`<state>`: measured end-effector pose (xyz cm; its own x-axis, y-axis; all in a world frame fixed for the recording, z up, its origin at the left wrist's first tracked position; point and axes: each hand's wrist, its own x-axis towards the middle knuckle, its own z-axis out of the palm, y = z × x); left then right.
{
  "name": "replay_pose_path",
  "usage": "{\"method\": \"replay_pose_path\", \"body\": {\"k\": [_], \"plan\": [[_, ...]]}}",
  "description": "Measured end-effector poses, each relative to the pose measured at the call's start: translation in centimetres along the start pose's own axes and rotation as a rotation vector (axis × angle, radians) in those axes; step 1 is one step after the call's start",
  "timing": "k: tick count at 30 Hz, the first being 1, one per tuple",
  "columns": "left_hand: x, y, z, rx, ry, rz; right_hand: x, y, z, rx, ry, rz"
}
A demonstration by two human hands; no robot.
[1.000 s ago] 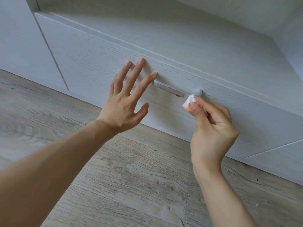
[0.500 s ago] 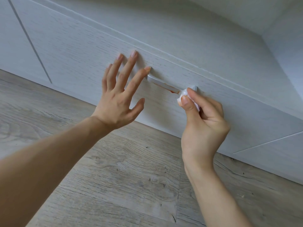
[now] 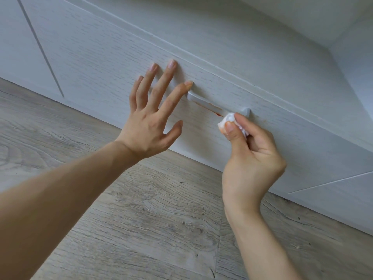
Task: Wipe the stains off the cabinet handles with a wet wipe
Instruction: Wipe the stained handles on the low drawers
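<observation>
A white bar handle [image 3: 203,101] runs across the pale wood-grain drawer front [image 3: 113,57]. A reddish-orange stain [image 3: 215,112] streaks its lower edge near the middle. My right hand [image 3: 250,158] pinches a crumpled white wet wipe [image 3: 229,121] between thumb and fingers, just below the handle's right end. The wipe's lower corner looks faintly orange. My left hand [image 3: 151,116] is spread flat with straight fingers against the drawer front, its index fingertip touching the handle's left end.
A vertical seam [image 3: 40,47] separates the drawer from the cabinet panel on the left. A lower panel seam [image 3: 331,182] runs at the right. Grey wood-plank floor [image 3: 151,229] lies below the cabinet. The cabinet top [image 3: 262,27] recedes above.
My right hand with the wipe has slid slightly down and back off the handle's right end. The left hand stays spread on the drawer front. The view has shifted a little.
</observation>
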<state>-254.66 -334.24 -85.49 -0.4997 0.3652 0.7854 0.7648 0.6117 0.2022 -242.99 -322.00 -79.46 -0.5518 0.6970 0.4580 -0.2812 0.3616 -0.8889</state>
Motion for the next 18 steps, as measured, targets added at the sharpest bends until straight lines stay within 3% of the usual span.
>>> {"method": "replay_pose_path", "body": {"k": [3, 7, 18], "plan": [[0.0, 0.1, 0.1, 0.006, 0.006, -0.003, -0.1, -0.1, 0.6, -0.059, -0.075, -0.046], [-0.1, -0.1, -0.1, 0.003, -0.001, -0.009, -0.4, 0.0, 0.8, -0.059, 0.015, -0.058], [-0.1, -0.4, 0.2, 0.017, 0.033, 0.012, -0.6, 0.2, 1.7, -0.066, -0.025, -0.153]]}}
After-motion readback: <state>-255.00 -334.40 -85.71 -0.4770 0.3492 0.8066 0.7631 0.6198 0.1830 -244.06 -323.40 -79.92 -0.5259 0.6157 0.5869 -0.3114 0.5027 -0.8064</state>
